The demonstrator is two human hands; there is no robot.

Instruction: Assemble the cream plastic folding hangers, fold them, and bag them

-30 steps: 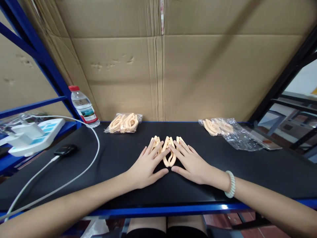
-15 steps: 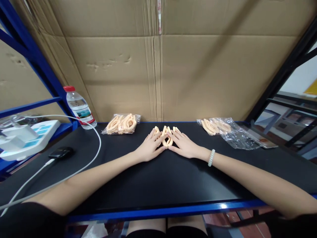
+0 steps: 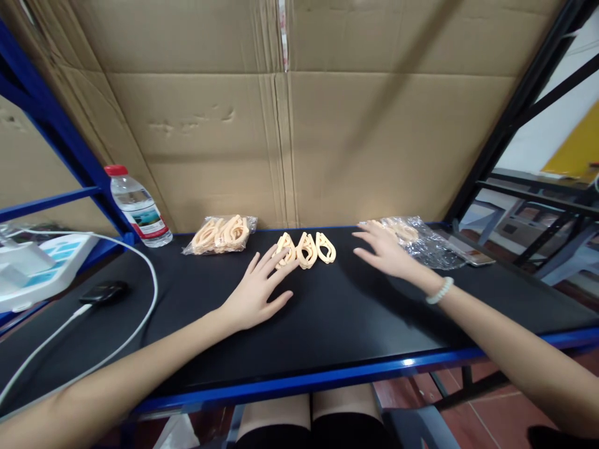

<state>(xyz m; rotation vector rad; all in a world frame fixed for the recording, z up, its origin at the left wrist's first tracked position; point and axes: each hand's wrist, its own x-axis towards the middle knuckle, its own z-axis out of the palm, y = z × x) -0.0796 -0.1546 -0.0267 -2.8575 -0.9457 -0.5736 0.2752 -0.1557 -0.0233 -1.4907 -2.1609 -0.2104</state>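
Note:
Three peach-coloured, teardrop-shaped plastic clips or small stacks of them stand in a row at the middle of the black table: a left clip (image 3: 286, 238), a middle clip (image 3: 300, 255) and a right clip (image 3: 319, 249). My left hand (image 3: 250, 293) is open with spread fingers. Its fingertips overlap the left clip in view; whether they touch it I cannot tell. Open and holding nothing, my right hand (image 3: 386, 252) is over the table at the right, its fingers in front of a clear bag (image 3: 433, 246) with more clips, partly hidden.
Another clear bag of clips (image 3: 219, 236) lies at the back left, near a water bottle (image 3: 143, 212) with a red cap. A white cable (image 3: 154, 293), a black device (image 3: 105, 292) and a power strip (image 3: 70, 255) occupy the left side. Cardboard (image 3: 210, 149) walls the back.
My hands have come apart from the clips they were around. The right hand moved right toward the bag, the left slightly back and left. The clips now show uncovered, and the view has shifted.

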